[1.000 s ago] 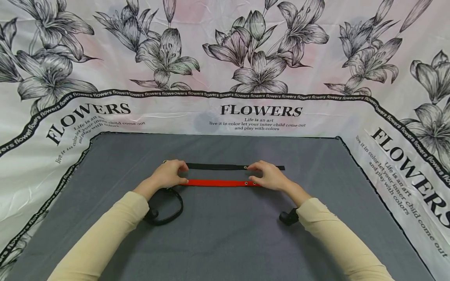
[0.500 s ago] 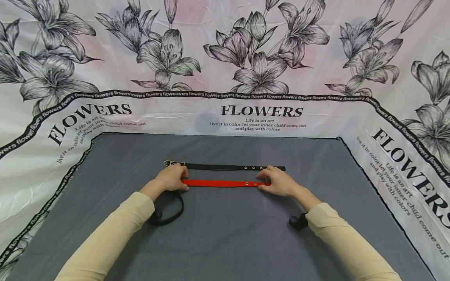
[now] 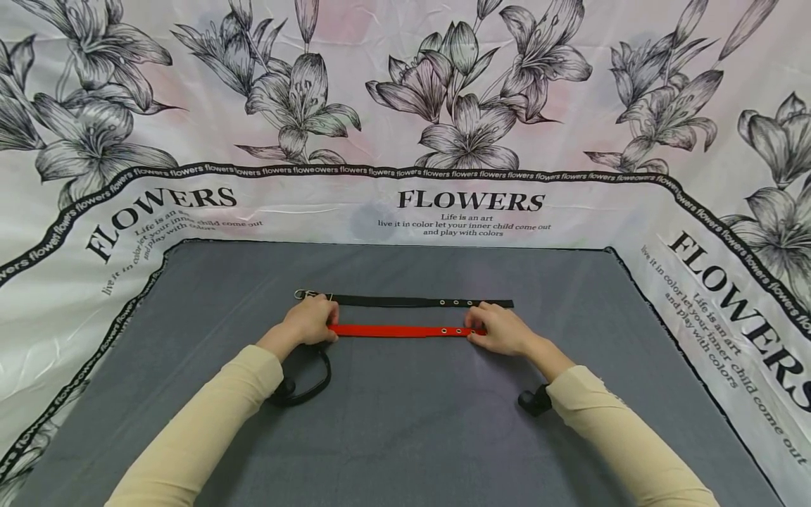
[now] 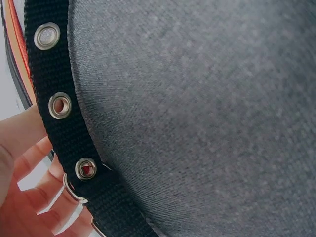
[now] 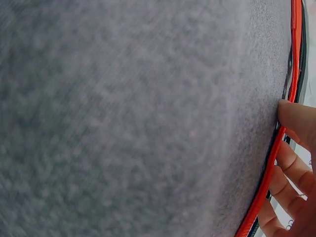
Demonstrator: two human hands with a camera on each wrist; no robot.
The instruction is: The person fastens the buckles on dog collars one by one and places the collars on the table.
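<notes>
A red collar [image 3: 399, 330] with metal eyelets lies straight across the grey cloth. My left hand [image 3: 307, 320] holds its left end, thumb on the near side. At the other end my right hand [image 3: 503, 331] pinches it; in the right wrist view the thumb is on one side of the red collar [image 5: 264, 187] and the curled fingers are on the other. Just beyond, parallel to it, is a black collar [image 3: 389, 301] with a metal buckle and ring at its left. A black eyeleted strap [image 4: 57, 84] crosses the left wrist view, partly hiding the left hand.
A black strap loop [image 3: 326, 380] hangs by the left wrist, and a small black device [image 3: 533, 400] sits under the right wrist. The grey cloth [image 3: 405, 436] is bordered by white fabric [image 3: 317, 204] printed with flowers and lettering.
My right hand has slid right along the red collar to its end, uncovering eyelets on the black collar. My left hand has shifted slightly right and nearer, revealing the black collar's buckle.
</notes>
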